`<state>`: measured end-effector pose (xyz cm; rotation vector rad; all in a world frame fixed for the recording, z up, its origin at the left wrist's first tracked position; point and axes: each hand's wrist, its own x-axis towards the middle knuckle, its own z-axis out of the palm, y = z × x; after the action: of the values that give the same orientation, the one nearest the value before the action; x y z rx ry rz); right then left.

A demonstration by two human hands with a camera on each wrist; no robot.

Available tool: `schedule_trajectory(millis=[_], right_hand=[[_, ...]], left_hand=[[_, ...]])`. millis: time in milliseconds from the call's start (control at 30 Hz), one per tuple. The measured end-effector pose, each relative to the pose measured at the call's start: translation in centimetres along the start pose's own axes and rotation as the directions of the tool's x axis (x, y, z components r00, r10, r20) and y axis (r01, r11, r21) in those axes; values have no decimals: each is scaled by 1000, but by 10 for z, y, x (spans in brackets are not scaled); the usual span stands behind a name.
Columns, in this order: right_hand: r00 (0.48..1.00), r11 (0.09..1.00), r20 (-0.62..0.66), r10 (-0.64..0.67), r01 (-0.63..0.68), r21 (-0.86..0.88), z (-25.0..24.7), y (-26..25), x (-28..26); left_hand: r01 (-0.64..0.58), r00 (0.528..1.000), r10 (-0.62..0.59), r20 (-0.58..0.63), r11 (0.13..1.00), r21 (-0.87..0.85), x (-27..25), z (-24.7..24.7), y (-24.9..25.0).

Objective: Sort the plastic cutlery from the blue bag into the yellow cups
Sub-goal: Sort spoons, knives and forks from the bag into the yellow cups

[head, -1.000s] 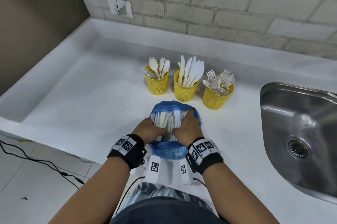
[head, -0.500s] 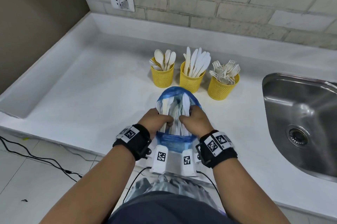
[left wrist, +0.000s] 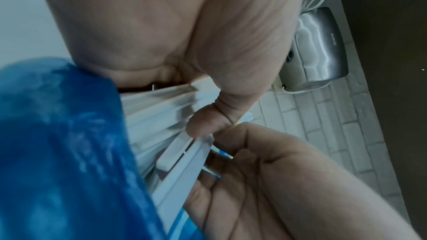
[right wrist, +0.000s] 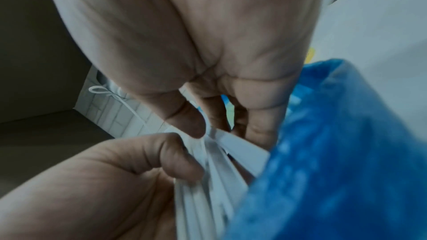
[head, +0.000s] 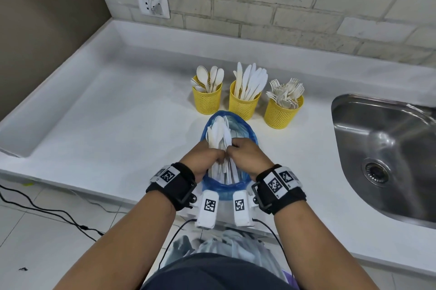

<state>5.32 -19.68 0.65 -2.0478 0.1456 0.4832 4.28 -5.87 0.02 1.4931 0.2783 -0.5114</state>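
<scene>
Since half a second ago we have drawn our hands together over the bundle of white cutlery [head: 220, 148], which now stands taller out of the blue bag [head: 250, 135] on the desk [head: 106, 124]. Our left hand [head: 204, 159] clenches the handles from the left, and our right hand [head: 246, 156] pinches a few pieces at the top. The bundle's long axis runs away from us toward the three yellow cups [head: 243, 103], which sit just beyond the bag, spoons left, knives middle, forks right. The wrist views show thumbs pressed on flat handles; the blur there likely hides which pieces are being separated. Only the head view shows the cups whole.
</scene>
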Motion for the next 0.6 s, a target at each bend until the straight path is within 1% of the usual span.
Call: schedule_trajectory(millis=[100, 300, 367, 500, 600], right_hand=[[1000, 999, -8, -7, 7, -36, 6, -2, 1], [999, 995, -24, -47, 45, -94, 3, -2, 2], [999, 995, -33, -38, 35, -94, 4, -2, 3], [998, 997, -40, -43, 41, -59, 8, -3, 3], [997, 997, -41, -64, 62, -53, 6, -6, 4]], left_hand=[[-25, 1000, 25, 9, 1000, -7, 1, 0, -2], [-90, 991, 90, 100, 996, 2, 0, -1, -10], [-114, 991, 111, 78, 993, 33, 2, 0, -14], [-173, 984, 175, -20, 983, 66, 5, 3, -19], [-168, 980, 169, -107, 986, 18, 8, 0, -21]])
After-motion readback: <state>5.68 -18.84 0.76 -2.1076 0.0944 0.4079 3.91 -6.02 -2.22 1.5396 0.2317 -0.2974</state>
